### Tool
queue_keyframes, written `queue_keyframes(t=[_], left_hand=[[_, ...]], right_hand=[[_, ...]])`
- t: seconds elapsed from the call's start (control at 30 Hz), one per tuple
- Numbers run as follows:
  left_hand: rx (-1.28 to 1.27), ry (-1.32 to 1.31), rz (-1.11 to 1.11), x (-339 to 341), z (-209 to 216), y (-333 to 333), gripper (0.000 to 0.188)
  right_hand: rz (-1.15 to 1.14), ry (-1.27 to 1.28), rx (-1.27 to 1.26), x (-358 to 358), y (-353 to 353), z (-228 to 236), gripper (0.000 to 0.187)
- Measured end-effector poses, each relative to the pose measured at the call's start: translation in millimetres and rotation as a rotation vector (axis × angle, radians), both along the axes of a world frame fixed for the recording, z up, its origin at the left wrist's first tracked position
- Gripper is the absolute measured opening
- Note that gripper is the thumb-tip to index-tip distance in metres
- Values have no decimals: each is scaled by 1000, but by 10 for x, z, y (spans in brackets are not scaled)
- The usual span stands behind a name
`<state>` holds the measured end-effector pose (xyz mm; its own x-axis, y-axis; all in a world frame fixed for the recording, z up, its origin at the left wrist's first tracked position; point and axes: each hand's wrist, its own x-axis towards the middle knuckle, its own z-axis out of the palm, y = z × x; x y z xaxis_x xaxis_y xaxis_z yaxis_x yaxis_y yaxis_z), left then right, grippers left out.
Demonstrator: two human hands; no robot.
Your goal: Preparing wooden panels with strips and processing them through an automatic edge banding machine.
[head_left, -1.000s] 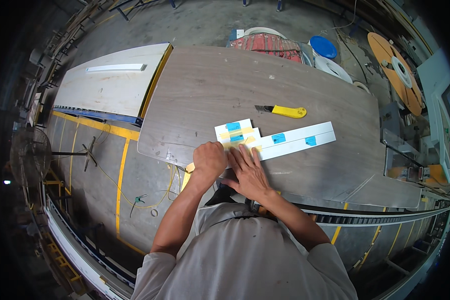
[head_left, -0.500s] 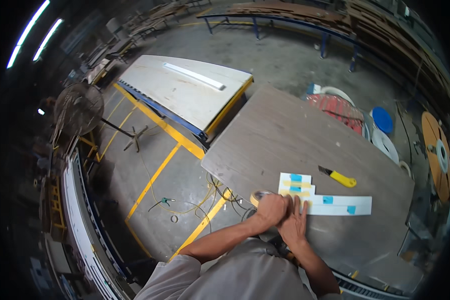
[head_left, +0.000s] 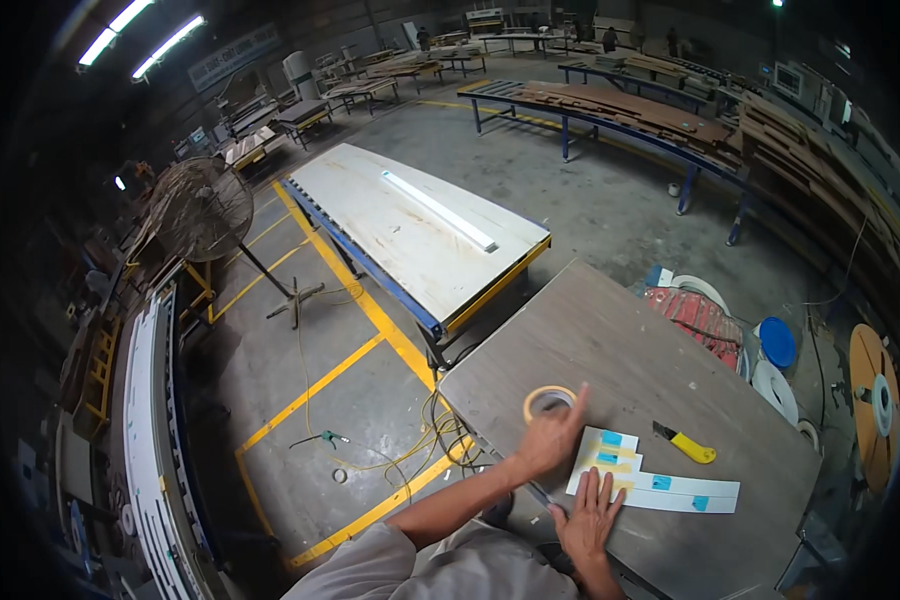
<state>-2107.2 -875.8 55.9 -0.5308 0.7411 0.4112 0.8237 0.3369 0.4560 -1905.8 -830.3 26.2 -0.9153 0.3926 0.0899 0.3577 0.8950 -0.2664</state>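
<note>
My left hand (head_left: pixel 548 445) is closed around the near side of a roll of yellowish masking tape (head_left: pixel 532 405), its index finger sticking out past the ring. Flat white pieces (head_left: pixel 705 488) lie on the brown table, forming an L-shaped outline, with blue and pale yellow tape patches across them. Fingers spread, my right hand (head_left: pixel 590 515) presses flat on the near edge of the wider white part, covering some of it. Just beyond these pieces rests a yellow utility knife (head_left: pixel 692 447) with its dark blade end pointing left.
The brown table (head_left: pixel 570 330) has its left edge beside my left forearm. Farther off stands a white-topped bench (head_left: pixel 410 230) bearing a long white strip (head_left: pixel 438 212). Cables (head_left: pixel 440 430) and an air gun (head_left: pixel 322 438) lie on the floor at left, near a pedestal fan (head_left: pixel 200 210).
My left hand and the tape roll have moved away from my right hand and the white pieces. My right hand now lies flatter. The view has tilted up, showing more of the workshop.
</note>
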Motion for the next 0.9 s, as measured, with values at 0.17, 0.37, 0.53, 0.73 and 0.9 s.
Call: queue_keyframes(t=[0.17, 0.37, 0.53, 0.73, 0.9], left_hand=[[-258, 77, 66, -475, -284, -218, 63], [-107, 12, -459, 210, -59, -66, 64], [-205, -70, -749, 252, -158, -125, 87], [-278, -6, -789, 193, -142, -301, 91], [-232, 113, -781, 235, -204, -431, 88]], right_hand=[[-86, -29, -7, -19, -223, 27, 82], [-141, -6, -83, -49, -142, 48, 79], [-83, 14, -2, -73, 143, 86, 75], [-183, 69, -12, 435, 381, 209, 89], [-260, -30, 172, 999, 682, 59, 97]])
